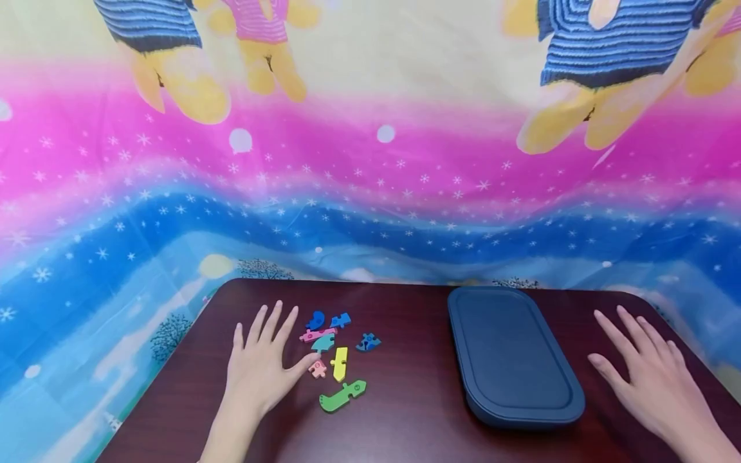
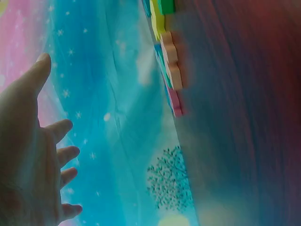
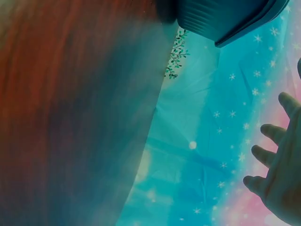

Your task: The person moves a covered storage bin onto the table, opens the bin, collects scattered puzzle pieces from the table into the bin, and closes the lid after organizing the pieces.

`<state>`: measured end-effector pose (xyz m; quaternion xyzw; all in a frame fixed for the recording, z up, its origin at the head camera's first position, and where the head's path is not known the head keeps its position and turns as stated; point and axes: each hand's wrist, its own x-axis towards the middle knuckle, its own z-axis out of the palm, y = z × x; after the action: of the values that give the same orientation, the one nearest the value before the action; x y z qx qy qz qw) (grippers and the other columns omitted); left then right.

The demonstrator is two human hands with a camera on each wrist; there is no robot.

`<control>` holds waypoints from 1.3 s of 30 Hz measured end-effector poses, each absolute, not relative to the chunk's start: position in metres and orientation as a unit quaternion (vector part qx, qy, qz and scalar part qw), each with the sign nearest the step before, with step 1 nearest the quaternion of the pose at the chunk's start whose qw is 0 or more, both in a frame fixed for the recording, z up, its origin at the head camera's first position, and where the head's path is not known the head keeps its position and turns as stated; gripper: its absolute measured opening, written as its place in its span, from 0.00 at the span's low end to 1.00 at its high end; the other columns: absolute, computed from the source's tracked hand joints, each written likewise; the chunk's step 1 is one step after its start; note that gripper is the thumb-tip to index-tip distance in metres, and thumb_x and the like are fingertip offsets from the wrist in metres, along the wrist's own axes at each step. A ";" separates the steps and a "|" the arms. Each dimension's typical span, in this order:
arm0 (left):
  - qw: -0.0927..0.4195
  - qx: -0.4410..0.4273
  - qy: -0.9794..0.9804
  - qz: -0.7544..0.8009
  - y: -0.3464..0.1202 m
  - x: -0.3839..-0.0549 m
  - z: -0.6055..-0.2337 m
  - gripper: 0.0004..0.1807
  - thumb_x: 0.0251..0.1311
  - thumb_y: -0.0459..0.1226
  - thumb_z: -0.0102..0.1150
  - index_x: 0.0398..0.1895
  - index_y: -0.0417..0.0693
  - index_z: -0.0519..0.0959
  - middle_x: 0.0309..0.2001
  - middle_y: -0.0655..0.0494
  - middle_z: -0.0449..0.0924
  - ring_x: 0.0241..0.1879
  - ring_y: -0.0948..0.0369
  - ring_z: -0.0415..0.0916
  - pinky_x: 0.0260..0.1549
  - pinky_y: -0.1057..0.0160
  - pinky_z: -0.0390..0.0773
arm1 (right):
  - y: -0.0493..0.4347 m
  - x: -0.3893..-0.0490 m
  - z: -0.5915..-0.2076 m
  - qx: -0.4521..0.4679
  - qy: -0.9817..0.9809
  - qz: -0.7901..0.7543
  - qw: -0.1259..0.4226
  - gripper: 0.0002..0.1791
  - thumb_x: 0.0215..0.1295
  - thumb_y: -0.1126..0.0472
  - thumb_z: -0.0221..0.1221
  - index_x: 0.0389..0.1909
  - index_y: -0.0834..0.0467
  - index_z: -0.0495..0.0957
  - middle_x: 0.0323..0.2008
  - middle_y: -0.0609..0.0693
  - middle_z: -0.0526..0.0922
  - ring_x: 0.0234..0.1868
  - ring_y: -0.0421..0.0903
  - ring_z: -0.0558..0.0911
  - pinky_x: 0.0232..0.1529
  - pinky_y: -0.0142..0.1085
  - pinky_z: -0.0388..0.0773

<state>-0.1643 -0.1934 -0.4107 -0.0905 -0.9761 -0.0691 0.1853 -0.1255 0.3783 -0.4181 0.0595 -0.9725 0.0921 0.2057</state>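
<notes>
My left hand (image 1: pixel 263 363) is spread with straight fingers just left of a loose group of puzzle pieces, its thumb tip overlapping the pink piece (image 1: pixel 317 368) in the head view. Around that lie a yellow piece (image 1: pixel 340 364), a green piece (image 1: pixel 343 396), a teal piece (image 1: pixel 323 343) and several blue and pink ones. In the left wrist view the hand (image 2: pixel 28 136) is raised beside the pieces and holds nothing. On the other side, my right hand (image 1: pixel 651 373) has its fingers spread, to the right of a dark blue lidded box (image 1: pixel 515 357). Nothing is in it either.
Everything stands on a dark reddish-brown table (image 1: pixel 405 386) with rounded far corners. Behind it hangs a printed cloth (image 1: pixel 370 173) with snowflakes and bears, running down along the table's edges. The box takes up the right-middle part of the table.
</notes>
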 end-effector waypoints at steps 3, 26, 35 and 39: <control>0.193 -0.102 -0.973 -0.075 -0.184 -0.166 -0.409 0.50 0.54 0.69 0.57 0.76 0.58 0.61 0.75 0.47 0.56 0.75 0.45 0.46 0.67 0.33 0.43 | 0.375 -0.127 -0.412 0.075 -0.970 0.093 0.214 0.42 0.74 0.46 0.53 0.80 0.44 0.41 0.79 0.58 0.37 0.77 0.60 0.32 0.69 0.58 0.21; 0.179 -0.174 -0.963 -0.098 -0.122 -0.170 -0.402 0.46 0.59 0.72 0.48 0.78 0.67 0.57 0.76 0.59 0.56 0.73 0.54 0.55 0.66 0.41 0.60 | 0.356 -0.119 -0.406 0.109 -0.965 0.132 0.201 0.38 0.74 0.52 0.56 0.79 0.44 0.49 0.78 0.57 0.48 0.69 0.72 0.57 0.66 0.68 0.42; 0.171 -0.197 -0.955 -0.142 -0.098 -0.166 -0.403 0.44 0.60 0.71 0.48 0.77 0.70 0.56 0.74 0.61 0.59 0.72 0.55 0.57 0.63 0.43 0.65 | 0.348 -0.111 -0.406 0.088 -0.965 0.182 0.169 0.37 0.75 0.51 0.55 0.79 0.42 0.49 0.78 0.54 0.47 0.70 0.72 0.56 0.52 0.71 0.54; 0.156 -0.204 -0.950 -0.180 -0.087 -0.166 -0.405 0.43 0.60 0.69 0.51 0.77 0.70 0.57 0.74 0.60 0.60 0.71 0.54 0.60 0.61 0.42 0.68 | 0.344 -0.108 -0.405 0.077 -0.965 0.195 0.159 0.36 0.75 0.50 0.54 0.79 0.41 0.50 0.78 0.53 0.48 0.71 0.71 0.55 0.48 0.68 0.58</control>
<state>-0.1655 -0.0865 -0.4046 -0.2041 -0.9495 -0.1802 0.1558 -0.1085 0.3443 -0.4051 0.0767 -0.9648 0.1951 0.1585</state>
